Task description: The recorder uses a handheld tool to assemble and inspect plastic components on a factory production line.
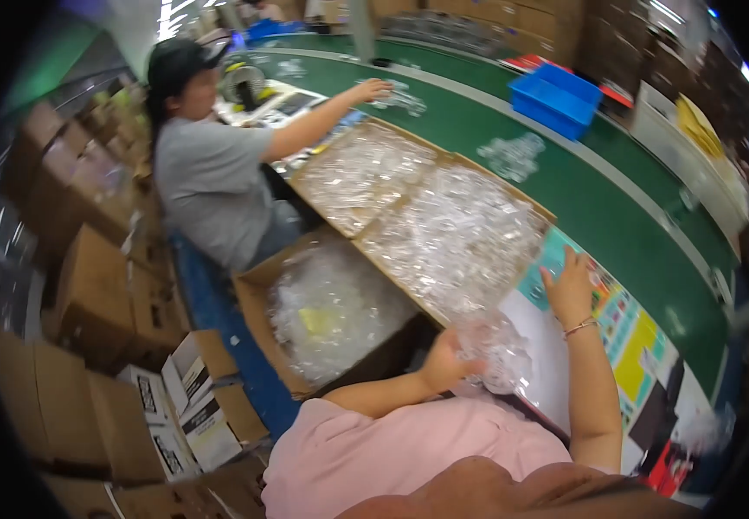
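My left hand (449, 363) is closed round a bunch of thin clear plastic pieces (504, 356) close to my body, at the near edge of the table. What shape each piece has is too blurred to tell. Farther to the right, my right hand (571, 290) has its fingers apart and holds nothing that I can see. It hovers over or rests on the printed sheets (625, 324); which of these, I cannot tell. Left of it lies a shallow cardboard tray (507, 189) heaped with similar clear plastic pieces.
A second filled tray (405, 137) adjoins it. Below stands a deep carton (256, 324) with clear plastic. A co-worker (210, 164) reaches over the green conveyor belt (452, 112), which carries plastic clusters (513, 156) and a blue bin (556, 99). Stacked cartons (106, 294) fill the left side.
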Available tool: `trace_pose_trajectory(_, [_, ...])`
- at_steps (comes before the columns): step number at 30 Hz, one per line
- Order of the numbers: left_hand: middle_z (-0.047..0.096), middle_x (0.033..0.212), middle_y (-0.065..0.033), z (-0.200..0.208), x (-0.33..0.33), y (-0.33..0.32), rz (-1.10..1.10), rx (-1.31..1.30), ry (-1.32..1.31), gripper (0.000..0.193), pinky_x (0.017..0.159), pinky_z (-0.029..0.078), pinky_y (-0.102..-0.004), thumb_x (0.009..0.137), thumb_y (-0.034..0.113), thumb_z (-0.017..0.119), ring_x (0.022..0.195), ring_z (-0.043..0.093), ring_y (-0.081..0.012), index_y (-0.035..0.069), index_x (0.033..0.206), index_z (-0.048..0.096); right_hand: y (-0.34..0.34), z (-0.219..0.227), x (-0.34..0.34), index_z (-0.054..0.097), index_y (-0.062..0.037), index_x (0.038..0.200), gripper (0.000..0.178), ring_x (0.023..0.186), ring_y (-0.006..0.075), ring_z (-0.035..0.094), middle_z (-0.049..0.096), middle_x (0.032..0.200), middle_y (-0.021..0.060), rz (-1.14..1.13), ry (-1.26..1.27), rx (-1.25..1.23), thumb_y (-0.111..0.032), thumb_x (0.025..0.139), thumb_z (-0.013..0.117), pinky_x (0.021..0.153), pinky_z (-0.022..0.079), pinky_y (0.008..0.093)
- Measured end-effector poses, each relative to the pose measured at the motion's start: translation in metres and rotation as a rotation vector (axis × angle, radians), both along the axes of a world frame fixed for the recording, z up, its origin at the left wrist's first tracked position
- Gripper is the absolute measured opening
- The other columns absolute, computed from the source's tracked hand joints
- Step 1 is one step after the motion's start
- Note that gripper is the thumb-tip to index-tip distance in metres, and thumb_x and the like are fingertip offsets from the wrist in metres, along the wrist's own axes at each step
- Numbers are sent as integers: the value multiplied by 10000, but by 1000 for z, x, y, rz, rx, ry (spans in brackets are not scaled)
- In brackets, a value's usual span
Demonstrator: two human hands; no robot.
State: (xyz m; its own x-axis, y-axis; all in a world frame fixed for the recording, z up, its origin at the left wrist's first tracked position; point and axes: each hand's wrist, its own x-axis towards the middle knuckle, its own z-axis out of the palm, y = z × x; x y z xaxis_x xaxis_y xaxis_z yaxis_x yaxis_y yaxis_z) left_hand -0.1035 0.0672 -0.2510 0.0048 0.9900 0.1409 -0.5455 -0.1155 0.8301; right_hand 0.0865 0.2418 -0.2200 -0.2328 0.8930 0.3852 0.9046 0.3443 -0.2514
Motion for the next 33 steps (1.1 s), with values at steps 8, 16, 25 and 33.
trace_pose_trajectory(8, [505,1187,-71,23,3,-16,15,3,43,706,939,375,-324,702,116,743,1089,485,-168,29,1270,332,5,-12,-6,353,10,1171,569,839,405,539,402,1072,253,19,2,-257,-87,693,647,717,484,419])
trace_pose_trajectory(16, [520,1160,-68,26,2,0,34,-91,-117,659,921,396,-318,686,119,756,1059,501,-161,8,1229,400,-58,24,62,324,-20,1265,561,830,209,562,482,1059,145,126,946,-776,-31,744,534,685,474,284])
trace_pose_trajectory(25, [484,1172,-103,52,39,19,-229,-55,-36,787,938,372,-342,642,241,796,1077,480,-199,-4,1246,354,-145,43,73,380,-54,1247,410,621,94,471,536,902,68,324,1829,-785,-225,887,474,444,338,185])
trace_pose_trajectory(33, [506,1158,-121,80,66,5,-306,-31,20,725,909,409,-339,667,170,772,1058,511,-207,-15,1236,362,-183,55,78,408,-2,1227,439,729,94,500,534,914,46,344,1535,-544,-307,915,453,648,411,210])
